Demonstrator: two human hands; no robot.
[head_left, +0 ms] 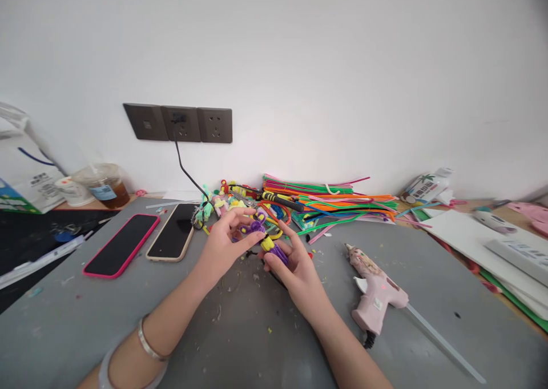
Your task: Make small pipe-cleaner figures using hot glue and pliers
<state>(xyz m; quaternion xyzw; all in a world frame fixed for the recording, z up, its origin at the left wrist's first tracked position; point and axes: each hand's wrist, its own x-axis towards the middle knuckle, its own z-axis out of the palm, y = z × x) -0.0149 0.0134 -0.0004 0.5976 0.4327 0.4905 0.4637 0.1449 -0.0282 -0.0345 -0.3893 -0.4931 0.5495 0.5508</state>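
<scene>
Both hands meet over the middle of the grey table [257, 332]. My left hand [225, 243] pinches the upper, purple looped end of a small pipe-cleaner figure [268, 241] made of purple and yellow stems. My right hand [295, 266] cups the lower part of the same figure, fingers curled round its purple end. A bracelet [149, 343] sits on my left wrist. Just behind the hands lies a heap of small bent pipe-cleaner pieces [222, 203].
A pink glue gun [377, 289] with a glue stick lies to the right. Two phones [122, 243] [173, 230] lie face up at left. A stack of coloured pipe cleaners [334, 200] lies by the wall. A cable hangs from the wall sockets [180, 123]. White boards [483, 240] lie far right.
</scene>
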